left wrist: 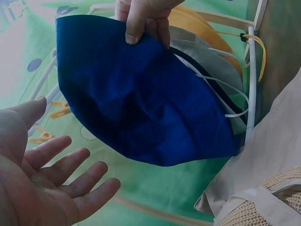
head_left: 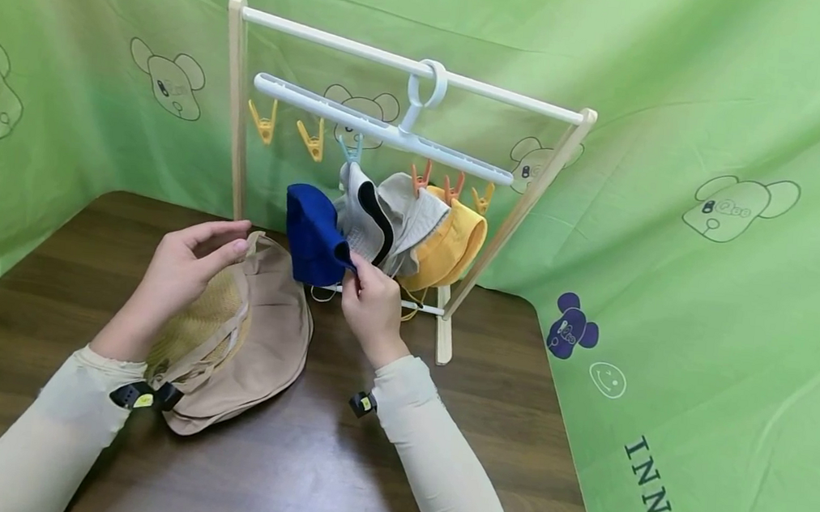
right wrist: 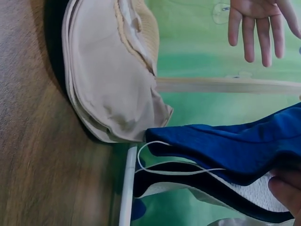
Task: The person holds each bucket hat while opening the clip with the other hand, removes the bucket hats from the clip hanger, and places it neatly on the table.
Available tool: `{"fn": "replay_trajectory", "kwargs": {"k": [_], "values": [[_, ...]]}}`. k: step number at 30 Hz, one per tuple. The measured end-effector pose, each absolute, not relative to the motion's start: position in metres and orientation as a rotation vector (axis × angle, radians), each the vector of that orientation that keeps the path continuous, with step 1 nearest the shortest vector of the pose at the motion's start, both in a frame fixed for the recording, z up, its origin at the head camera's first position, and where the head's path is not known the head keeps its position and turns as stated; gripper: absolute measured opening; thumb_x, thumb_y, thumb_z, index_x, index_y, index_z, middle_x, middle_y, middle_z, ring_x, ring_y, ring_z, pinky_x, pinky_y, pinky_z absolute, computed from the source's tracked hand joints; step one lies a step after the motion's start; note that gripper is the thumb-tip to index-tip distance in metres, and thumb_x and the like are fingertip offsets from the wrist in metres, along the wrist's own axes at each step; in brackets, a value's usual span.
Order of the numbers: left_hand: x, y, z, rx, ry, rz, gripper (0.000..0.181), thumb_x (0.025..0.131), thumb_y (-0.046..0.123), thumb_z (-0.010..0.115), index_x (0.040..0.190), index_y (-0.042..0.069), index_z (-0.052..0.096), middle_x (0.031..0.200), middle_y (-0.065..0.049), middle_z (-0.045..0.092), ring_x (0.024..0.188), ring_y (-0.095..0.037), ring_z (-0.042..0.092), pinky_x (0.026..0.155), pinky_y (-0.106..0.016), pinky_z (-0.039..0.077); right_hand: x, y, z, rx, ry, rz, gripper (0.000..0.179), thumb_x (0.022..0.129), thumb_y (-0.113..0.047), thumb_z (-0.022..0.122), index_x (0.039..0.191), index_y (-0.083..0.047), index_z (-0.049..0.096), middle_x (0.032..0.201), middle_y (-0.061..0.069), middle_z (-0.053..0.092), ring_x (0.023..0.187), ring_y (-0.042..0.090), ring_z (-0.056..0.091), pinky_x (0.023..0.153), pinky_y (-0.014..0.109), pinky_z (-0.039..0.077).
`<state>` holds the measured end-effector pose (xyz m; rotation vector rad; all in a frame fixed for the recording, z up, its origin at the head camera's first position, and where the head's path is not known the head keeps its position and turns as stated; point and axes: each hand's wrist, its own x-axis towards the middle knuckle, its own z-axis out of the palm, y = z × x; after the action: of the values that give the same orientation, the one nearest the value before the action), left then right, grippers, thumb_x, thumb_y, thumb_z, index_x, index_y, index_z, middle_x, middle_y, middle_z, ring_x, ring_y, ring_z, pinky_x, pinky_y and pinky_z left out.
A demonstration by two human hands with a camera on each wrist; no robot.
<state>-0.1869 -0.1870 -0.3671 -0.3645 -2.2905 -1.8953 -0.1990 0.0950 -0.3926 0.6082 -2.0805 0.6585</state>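
Observation:
Between its thumb and fingers my right hand [head_left: 373,310] pinches the edge of a blue hat [head_left: 309,235], held up in front of the hanging hats. No clip is seen on the blue hat. My left hand [head_left: 177,276] is empty, its fingers extended and spread in the left wrist view, just left of the blue hat and above a beige wide-brimmed hat [head_left: 283,318]. A light grey hat [head_left: 365,224] with a black inner band hangs from a light-blue clip [head_left: 350,150]. To its right a yellow hat [head_left: 455,248] hangs under orange-red clips [head_left: 453,187].
A white hanger [head_left: 384,130] hooks over the top rail of a wooden rack [head_left: 234,110]. Two yellow clips [head_left: 265,123] dangle bare at its left. The beige hat, with a woven straw part [head_left: 202,323], lies on the brown table [head_left: 304,458]. Green cloth [head_left: 757,140] surrounds the table.

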Motion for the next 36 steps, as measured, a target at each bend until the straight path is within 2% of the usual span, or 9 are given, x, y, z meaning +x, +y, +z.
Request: {"fn": "replay_trajectory", "kwargs": {"k": [10,13,19,28,33,36], "values": [[-0.187,-0.188,-0.369,-0.368,-2.275,-1.868,0.045,0.100,0.029,0.069,0.139,0.006,0.064,0.114,0.022,0.069,0.103,0.007,0.065,0.085,-0.010,0.050,-0.196,0.100,-0.399,0.738,-2.080,0.565,0.031,0.086,0.002,0.064,0.115,-0.001,0.074,0.103,0.011,0.078,0.088,0.023,0.076,0.077,0.035,0.060],[-0.188,-0.188,-0.368,-0.348,-2.262,-1.835,0.045,0.100,0.029,0.069,0.138,0.004,0.064,0.118,0.016,0.071,0.104,0.008,0.063,0.085,-0.009,0.050,-0.194,0.101,-0.401,0.785,-2.087,0.548,0.033,0.086,0.003,0.063,0.117,-0.002,0.074,0.105,0.010,0.078,0.091,0.022,0.076,0.081,0.034,0.060],[-0.190,-0.192,-0.369,-0.293,-2.246,-1.770,0.045,0.100,0.029,0.069,0.137,0.004,0.065,0.131,-0.003,0.070,0.108,0.010,0.060,0.088,-0.007,0.047,-0.191,0.102,-0.406,0.883,-2.081,0.511,0.036,0.085,0.004,0.062,0.118,-0.002,0.073,0.107,0.010,0.078,0.094,0.021,0.075,0.085,0.032,0.060],[-0.190,-0.201,-0.364,-0.266,-2.198,-1.792,0.041,0.099,0.029,0.071,0.135,0.008,0.067,0.130,0.006,0.071,0.110,0.009,0.062,0.090,-0.008,0.047,-0.188,0.103,-0.409,1.000,-2.054,0.465,0.039,0.084,0.004,0.061,0.121,-0.002,0.072,0.112,0.009,0.077,0.100,0.020,0.075,0.092,0.029,0.058],[-0.188,-0.206,-0.361,-0.254,-2.203,-1.774,0.040,0.100,0.031,0.069,0.135,0.011,0.068,0.133,0.003,0.069,0.112,0.007,0.062,0.092,-0.008,0.046,-0.186,0.103,-0.408,1.083,-2.040,0.425,0.037,0.087,0.003,0.061,0.122,-0.001,0.072,0.116,0.010,0.076,0.107,0.018,0.074,0.096,0.029,0.056],[-0.187,-0.208,-0.360,-0.259,-2.209,-1.770,0.040,0.100,0.032,0.069,0.135,0.013,0.068,0.133,0.003,0.069,0.114,0.006,0.061,0.092,-0.008,0.046,-0.184,0.102,-0.409,1.130,-2.022,0.387,0.039,0.085,0.004,0.063,0.122,-0.001,0.071,0.116,0.010,0.076,0.108,0.018,0.073,0.096,0.029,0.056]]}}
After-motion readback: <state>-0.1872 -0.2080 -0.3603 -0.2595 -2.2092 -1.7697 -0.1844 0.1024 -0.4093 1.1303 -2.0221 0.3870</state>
